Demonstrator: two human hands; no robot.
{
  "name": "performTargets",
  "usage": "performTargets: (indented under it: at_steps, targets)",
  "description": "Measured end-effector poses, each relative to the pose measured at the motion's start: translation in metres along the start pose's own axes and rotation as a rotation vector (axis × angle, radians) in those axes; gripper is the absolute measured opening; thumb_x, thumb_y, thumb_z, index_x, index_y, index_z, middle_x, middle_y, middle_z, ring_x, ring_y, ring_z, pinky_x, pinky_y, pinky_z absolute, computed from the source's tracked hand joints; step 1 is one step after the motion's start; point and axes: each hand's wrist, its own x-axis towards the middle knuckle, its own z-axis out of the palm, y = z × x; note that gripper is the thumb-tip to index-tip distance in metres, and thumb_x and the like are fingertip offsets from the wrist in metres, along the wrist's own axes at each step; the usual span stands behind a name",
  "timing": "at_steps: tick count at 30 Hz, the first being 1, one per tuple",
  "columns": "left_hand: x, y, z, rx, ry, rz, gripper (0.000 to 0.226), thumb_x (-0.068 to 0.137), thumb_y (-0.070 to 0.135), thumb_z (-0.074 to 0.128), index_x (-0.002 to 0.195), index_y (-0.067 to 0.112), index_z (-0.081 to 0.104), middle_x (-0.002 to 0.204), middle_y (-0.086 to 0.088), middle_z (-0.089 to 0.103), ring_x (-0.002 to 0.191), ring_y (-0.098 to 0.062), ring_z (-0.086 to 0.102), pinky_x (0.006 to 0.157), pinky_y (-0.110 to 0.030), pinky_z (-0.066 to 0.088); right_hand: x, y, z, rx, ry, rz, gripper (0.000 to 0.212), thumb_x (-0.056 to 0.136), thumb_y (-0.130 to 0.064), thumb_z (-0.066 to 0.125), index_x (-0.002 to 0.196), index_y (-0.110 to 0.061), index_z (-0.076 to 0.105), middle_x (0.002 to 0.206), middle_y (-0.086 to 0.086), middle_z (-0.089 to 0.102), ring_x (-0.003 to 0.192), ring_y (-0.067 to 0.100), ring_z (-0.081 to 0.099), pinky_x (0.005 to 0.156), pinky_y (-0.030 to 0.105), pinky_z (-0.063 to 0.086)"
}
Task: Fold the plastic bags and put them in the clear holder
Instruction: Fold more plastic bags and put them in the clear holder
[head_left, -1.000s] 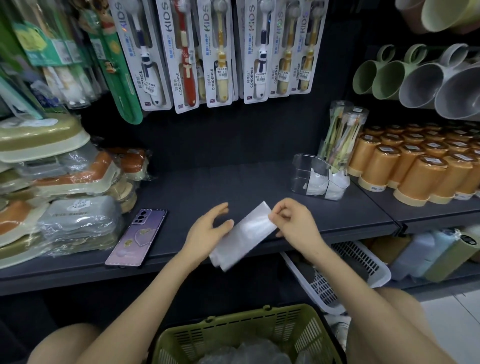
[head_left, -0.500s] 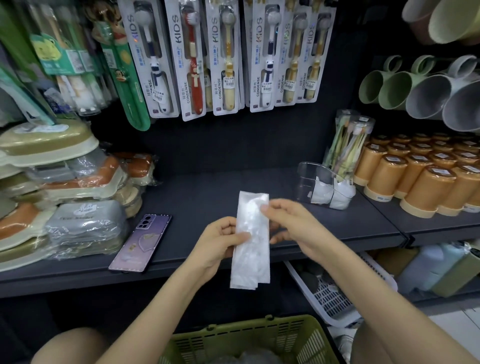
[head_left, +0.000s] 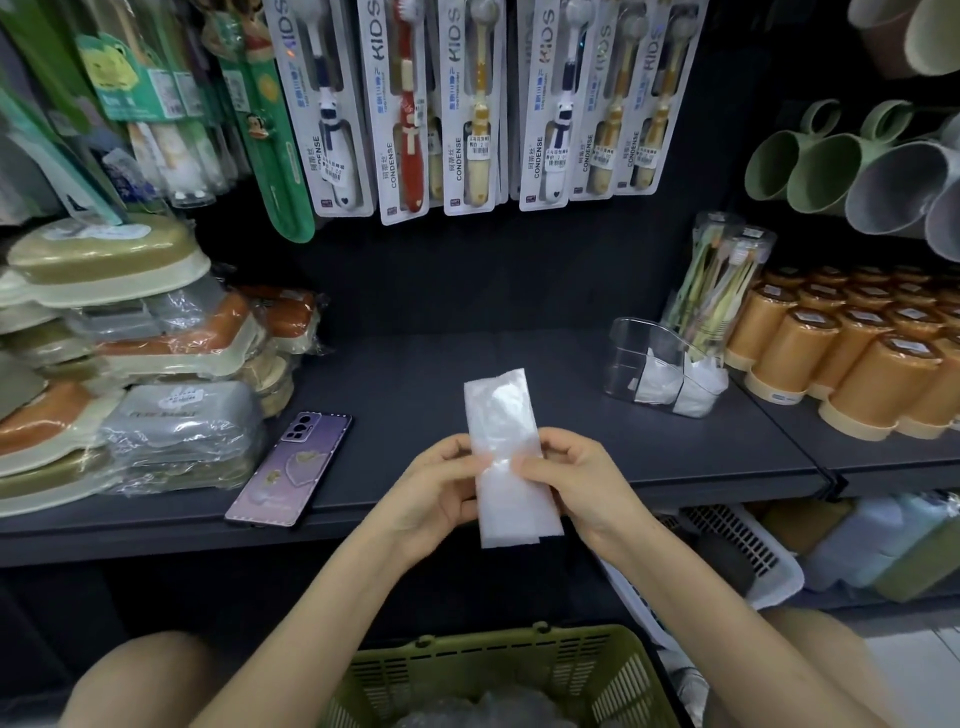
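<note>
**A:** What has shifted since half a second back?

**B:** My right hand (head_left: 576, 478) has dropped from the top of the plastic bag (head_left: 506, 457) to its middle, opposite my left hand (head_left: 431, 488). The strip has stayed upright.

**A:** Walk me round, big things first.

**B:** The shelf (head_left: 415, 395) runs across in front of me. I hold the bag in the air above its front edge, which leaves both faces free to crease. The green basket (head_left: 498, 670) sits low between my knees with crumpled plastic in it. I take that for the unfolded stock, kept close for the next pick. The clear holder (head_left: 660, 364) stands on the shelf to the right, well apart from the bag, with white folded bags (head_left: 670, 387) already inside.

**A:** And the hands?

**B:** Both are drawn in narrow, pinching the strip at its waist from either side, thumbs on the near face. I judge that marks the next fold line: halve it there and it should fit the holder.

**A:** Any risk?

**B:** The film looks slick, so the layers may slide apart.
</note>
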Motion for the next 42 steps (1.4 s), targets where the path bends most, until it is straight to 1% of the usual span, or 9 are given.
performTargets:
  at_steps: [4,7,12,16,20,23,27,32,42]
  targets:
    - [0.003,0.009,-0.008,-0.118,-0.06,-0.136,0.042,0.08,0.031,0.054,0.11,0.002,0.061,0.106,-0.025,0.066,0.085,-0.033,0.067,0.066,-0.04,0.057,0.001,-0.001,-0.001,-0.049,0.027,-0.136,0.017,0.087,0.004,0.062,0.089,-0.011,0.071,0.093,0.012,0.072,0.082,0.018,0.068,0.075,0.035,0.057]
    - [0.007,0.014,-0.009,0.039,-0.065,-0.168,0.053,0.083,0.048,0.058,0.107,0.001,0.064,0.099,-0.019,0.067,0.087,-0.031,0.066,0.07,-0.039,0.055,0.003,-0.001,-0.004,-0.101,-0.02,-0.262,0.027,0.085,0.011,0.059,0.083,-0.011,0.074,0.086,0.003,0.073,0.082,0.014,0.068,0.07,0.027,0.055]
    - [0.011,0.017,-0.006,0.362,-0.082,-0.045,0.027,0.066,0.009,0.074,0.09,0.007,0.062,0.085,-0.006,0.07,0.082,-0.018,0.068,0.066,-0.028,0.053,0.006,-0.003,-0.016,-0.177,-0.091,-0.266,0.027,0.085,0.01,0.06,0.092,-0.012,0.075,0.089,0.0,0.07,0.077,0.013,0.065,0.062,0.024,0.052]
    - [0.019,0.018,-0.004,0.501,-0.052,0.07,0.026,0.071,0.003,0.078,0.088,0.01,0.06,0.084,-0.006,0.071,0.081,-0.018,0.067,0.068,-0.028,0.052,0.008,-0.014,-0.04,-0.074,-0.236,-0.082,0.041,0.076,-0.003,0.063,0.116,-0.012,0.067,0.105,0.011,0.071,0.097,0.024,0.067,0.085,0.037,0.056]
    - [0.029,0.017,0.003,0.639,-0.07,0.164,0.023,0.076,0.0,0.077,0.091,0.01,0.063,0.086,-0.006,0.072,0.085,-0.019,0.068,0.079,-0.034,0.053,0.013,-0.016,-0.038,-0.402,-0.016,-0.174,0.009,0.085,-0.014,0.072,0.092,-0.012,0.076,0.087,0.004,0.075,0.086,0.022,0.07,0.082,0.035,0.055]
    - [0.034,0.016,0.013,0.628,-0.069,0.183,0.019,0.081,0.017,0.076,0.096,0.009,0.066,0.091,-0.009,0.073,0.089,-0.02,0.069,0.085,-0.034,0.053,0.016,-0.016,-0.04,-0.485,0.046,-0.29,0.006,0.084,-0.011,0.072,0.083,-0.008,0.077,0.077,0.002,0.074,0.07,0.011,0.068,0.068,0.024,0.055]
    - [0.042,0.009,0.026,0.531,-0.039,0.166,0.043,0.074,0.039,0.076,0.1,0.006,0.067,0.095,-0.008,0.074,0.092,-0.021,0.07,0.087,-0.036,0.053,0.019,-0.017,-0.05,-0.431,0.124,-0.337,0.008,0.085,-0.008,0.07,0.079,-0.01,0.075,0.069,0.0,0.071,0.058,0.005,0.061,0.061,0.017,0.049]
    - [0.056,-0.006,0.038,0.529,-0.043,0.146,0.04,0.068,0.019,0.085,0.101,0.005,0.067,0.096,-0.006,0.075,0.09,-0.022,0.071,0.082,-0.031,0.056,0.03,-0.016,-0.065,-0.467,0.291,-0.37,0.02,0.088,-0.012,0.066,0.072,-0.025,0.068,0.065,-0.012,0.065,0.058,0.0,0.055,0.061,0.018,0.047]
    - [0.085,-0.008,0.063,0.697,-0.09,0.286,0.025,0.071,0.005,0.081,0.089,0.019,0.069,0.088,0.008,0.073,0.084,-0.006,0.068,0.076,-0.015,0.051,0.034,-0.014,-0.107,-0.059,0.268,-0.176,0.011,0.093,-0.018,0.06,0.089,-0.011,0.068,0.07,-0.009,0.065,0.063,0.004,0.052,0.057,0.016,0.041]
